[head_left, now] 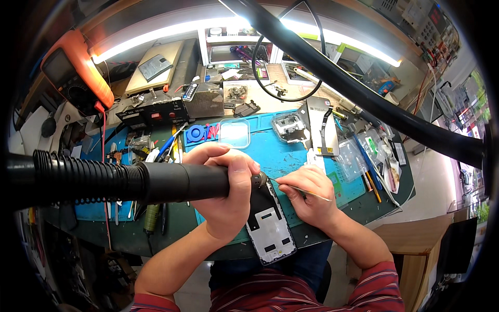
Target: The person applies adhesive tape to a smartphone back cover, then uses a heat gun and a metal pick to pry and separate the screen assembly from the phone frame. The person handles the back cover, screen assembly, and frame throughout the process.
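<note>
My left hand (228,190) is wrapped round the black handle of a hot air gun (184,183); its metal nozzle (258,180) points right. Pinched in my right hand (310,195) is a pair of thin metal tweezers (317,196), their tips close by the nozzle. Below both hands lies a phone frame (272,236), black at the top with a pale metal lower part and several dark cut-outs. It rests on the blue work mat (275,156) and reaches past the bench's near edge. The nozzle and my left hand hide the frame's upper end.
A thick black arm (364,83) crosses the upper right. An orange multimeter (78,70) stands at the far left beside a black box with a red switch (156,115). A clear plastic box (234,133) and a phone screen (322,126) lie beyond my hands. Screwdrivers (371,183) lie right.
</note>
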`<state>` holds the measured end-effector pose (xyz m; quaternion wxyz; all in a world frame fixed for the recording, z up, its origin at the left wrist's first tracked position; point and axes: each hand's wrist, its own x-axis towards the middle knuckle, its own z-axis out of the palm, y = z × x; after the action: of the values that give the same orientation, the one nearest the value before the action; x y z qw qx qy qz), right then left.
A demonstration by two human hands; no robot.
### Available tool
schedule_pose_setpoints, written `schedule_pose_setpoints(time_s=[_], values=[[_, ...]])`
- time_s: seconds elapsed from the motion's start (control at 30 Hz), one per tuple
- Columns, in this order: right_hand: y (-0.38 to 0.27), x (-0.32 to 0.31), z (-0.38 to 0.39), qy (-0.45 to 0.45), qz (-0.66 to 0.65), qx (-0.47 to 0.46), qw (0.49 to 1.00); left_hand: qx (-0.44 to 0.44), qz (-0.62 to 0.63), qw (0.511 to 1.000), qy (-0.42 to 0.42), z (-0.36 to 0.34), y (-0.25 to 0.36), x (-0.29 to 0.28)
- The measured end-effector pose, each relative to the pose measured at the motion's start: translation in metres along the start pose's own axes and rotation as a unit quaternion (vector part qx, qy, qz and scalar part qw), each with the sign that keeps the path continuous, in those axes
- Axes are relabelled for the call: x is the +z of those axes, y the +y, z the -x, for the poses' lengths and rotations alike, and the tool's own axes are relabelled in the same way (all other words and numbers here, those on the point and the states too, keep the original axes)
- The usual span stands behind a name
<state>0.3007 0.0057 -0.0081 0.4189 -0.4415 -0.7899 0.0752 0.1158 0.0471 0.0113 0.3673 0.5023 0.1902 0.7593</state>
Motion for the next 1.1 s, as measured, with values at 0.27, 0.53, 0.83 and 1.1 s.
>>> schedule_pose_setpoints(time_s=[0.27, 0.53, 0.83, 1.1], values=[[0.0, -0.0001, -0.0004, 0.001, 0.0, -0.005, 1.0, 0.009, -0.002, 1.0, -0.007, 0.0006, -0.0009, -0.0004], [-0.0011, -0.0008, 0.0001, 0.001, 0.0, -0.001, 1.0, 0.005, 0.004, 1.0, -0.013, -0.0015, -0.0002, -0.0017], [-0.0005, -0.0006, 0.0002, 0.006, -0.004, -0.008, 1.0, -0.011, 0.01, 1.0, -0.005, -0.0002, 0.0025, -0.0004], [-0.0009, -0.0009, -0.0002, 0.003, -0.003, -0.008, 1.0, -0.015, 0.01, 1.0, 0.0, -0.0006, 0.0033, 0.0004]])
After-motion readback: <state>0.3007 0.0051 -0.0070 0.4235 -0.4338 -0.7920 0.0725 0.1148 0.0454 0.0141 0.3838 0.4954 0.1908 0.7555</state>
